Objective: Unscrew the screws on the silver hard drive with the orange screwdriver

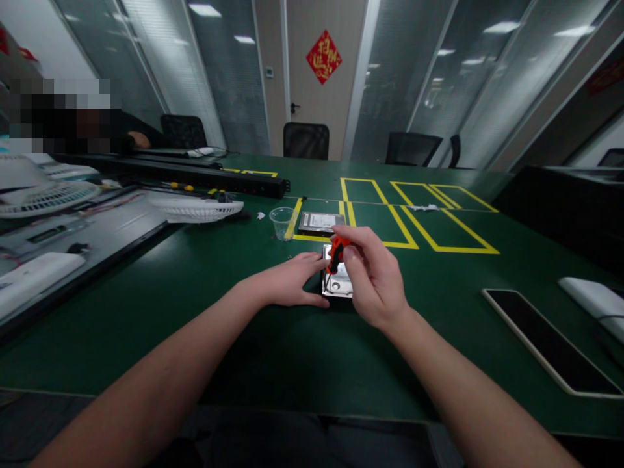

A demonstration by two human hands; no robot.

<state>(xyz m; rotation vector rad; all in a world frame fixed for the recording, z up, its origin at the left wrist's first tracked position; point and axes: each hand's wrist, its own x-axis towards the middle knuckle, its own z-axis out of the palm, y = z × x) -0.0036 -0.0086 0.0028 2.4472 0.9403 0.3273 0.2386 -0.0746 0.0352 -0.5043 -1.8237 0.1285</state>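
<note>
A silver hard drive lies flat on the green table in front of me. My left hand grips its left edge, thumb near the close corner and fingers at the far side. In my right hand is a screwdriver with an orange and black handle, held at a tilt above the drive. Its shaft points down towards the drive's left part; whether the tip touches a screw I cannot tell. My right hand covers the drive's right side. Just beyond lies a second hard drive with a white label.
A clear plastic cup stands left of the second drive. Yellow tape rectangles mark the table. A tablet-like device lies at right. Fan parts and a long black bar lie at left, near another person.
</note>
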